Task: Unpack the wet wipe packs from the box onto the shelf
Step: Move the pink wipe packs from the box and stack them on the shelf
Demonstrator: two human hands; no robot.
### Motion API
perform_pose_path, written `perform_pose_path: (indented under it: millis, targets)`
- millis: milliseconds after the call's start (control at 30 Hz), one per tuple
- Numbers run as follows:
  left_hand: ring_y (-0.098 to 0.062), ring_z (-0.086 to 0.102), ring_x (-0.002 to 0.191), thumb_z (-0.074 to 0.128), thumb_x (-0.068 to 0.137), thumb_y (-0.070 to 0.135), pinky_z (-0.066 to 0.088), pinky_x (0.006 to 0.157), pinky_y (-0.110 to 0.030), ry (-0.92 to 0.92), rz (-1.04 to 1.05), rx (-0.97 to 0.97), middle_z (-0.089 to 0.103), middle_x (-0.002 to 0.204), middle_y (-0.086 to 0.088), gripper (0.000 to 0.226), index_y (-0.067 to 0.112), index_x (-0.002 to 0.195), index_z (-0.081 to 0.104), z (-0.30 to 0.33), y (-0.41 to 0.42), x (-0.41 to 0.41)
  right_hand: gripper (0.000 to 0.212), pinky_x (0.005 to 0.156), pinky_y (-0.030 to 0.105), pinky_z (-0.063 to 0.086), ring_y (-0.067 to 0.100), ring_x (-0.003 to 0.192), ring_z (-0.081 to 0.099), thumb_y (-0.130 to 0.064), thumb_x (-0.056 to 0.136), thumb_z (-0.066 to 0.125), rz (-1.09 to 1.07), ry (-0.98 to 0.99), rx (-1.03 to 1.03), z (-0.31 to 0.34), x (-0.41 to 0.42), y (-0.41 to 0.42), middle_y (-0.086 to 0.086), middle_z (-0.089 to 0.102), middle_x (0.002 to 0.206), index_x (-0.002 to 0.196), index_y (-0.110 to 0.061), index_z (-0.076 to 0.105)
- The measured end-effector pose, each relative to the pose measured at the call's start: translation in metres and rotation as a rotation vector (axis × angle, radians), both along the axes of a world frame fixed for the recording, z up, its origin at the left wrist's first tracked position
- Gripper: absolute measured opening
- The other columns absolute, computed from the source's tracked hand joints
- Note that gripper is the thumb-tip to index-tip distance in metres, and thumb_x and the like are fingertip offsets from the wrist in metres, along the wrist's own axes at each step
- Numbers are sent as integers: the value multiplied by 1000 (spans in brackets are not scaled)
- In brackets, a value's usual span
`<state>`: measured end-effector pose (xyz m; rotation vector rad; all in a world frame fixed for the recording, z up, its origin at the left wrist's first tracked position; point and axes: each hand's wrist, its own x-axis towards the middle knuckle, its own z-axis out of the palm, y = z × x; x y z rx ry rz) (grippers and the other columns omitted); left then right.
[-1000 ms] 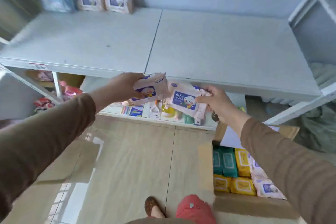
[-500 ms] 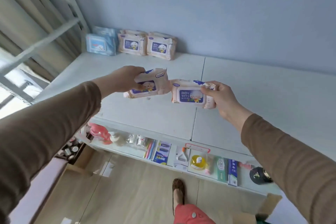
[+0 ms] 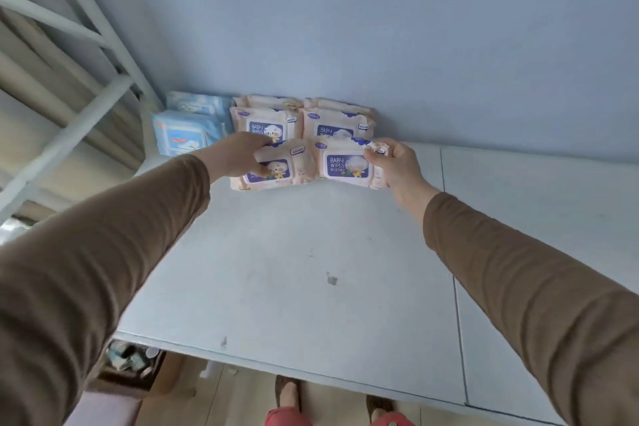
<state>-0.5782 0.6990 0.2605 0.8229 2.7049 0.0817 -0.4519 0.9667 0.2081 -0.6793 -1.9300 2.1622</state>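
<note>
Gripping one pink wipe pack (image 3: 275, 171), the left hand (image 3: 238, 154) curls closed; the right hand (image 3: 397, 166) clasps another pack (image 3: 342, 166) beside it on the shelf (image 3: 311, 270).

Shelf (image 3: 311, 270) front lies bare; packs (image 3: 301, 124) line the wall (image 3: 380, 28).

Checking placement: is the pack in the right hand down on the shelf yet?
Cannot tell: the pack sits low against the shelf, right hand gripping it.
</note>
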Motion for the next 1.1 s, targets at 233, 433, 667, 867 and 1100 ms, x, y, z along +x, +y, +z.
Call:
perform_pose_path:
  millis: [233,433,667,867,1100]
  targets:
    - [-28,56,117,74,82,31,46,87,-35,12,-127,5,58,135,1,66,27,142,46,-23,9,-81,11,66,31,58,16,71,73,-4,89,69,-124,-40,87,-21,-62,-21,4,75,89,98,-9,67]
    - [-25,59,97,77,77,33,49,79,-37,24,-120,78,65,117,0,60,24,129,50,-43,6,-112,21,82,31,53,9,90,66,-34,82,69,-266,-99,461,-35,-75,-34,-11,68,94,101,-27,62]
    - [-30,50,106,77,73,49,49,84,-46,248,-200,133,54,108,-7,58,15,114,53,-49,-4,-110,60,84,31,50,16,100,64,-39,71,84,-325,-178,481,-59,-62,-54,-5,65,116,113,-24,43]
    - [-30,53,106,76,79,40,49,83,-44,308,-154,126,57,110,-8,57,13,123,52,-58,-5,-106,60,85,30,48,23,105,64,-36,73,84,-320,-258,541,-56,-79,-55,1,65,120,112,-19,42]
    - [-33,50,108,76,79,38,47,87,-45,369,-118,163,55,115,-12,58,10,123,49,-54,-3,-87,75,94,41,49,31,112,57,-52,62,83,-290,-393,658,-46,-64,-48,6,61,117,115,-15,44]
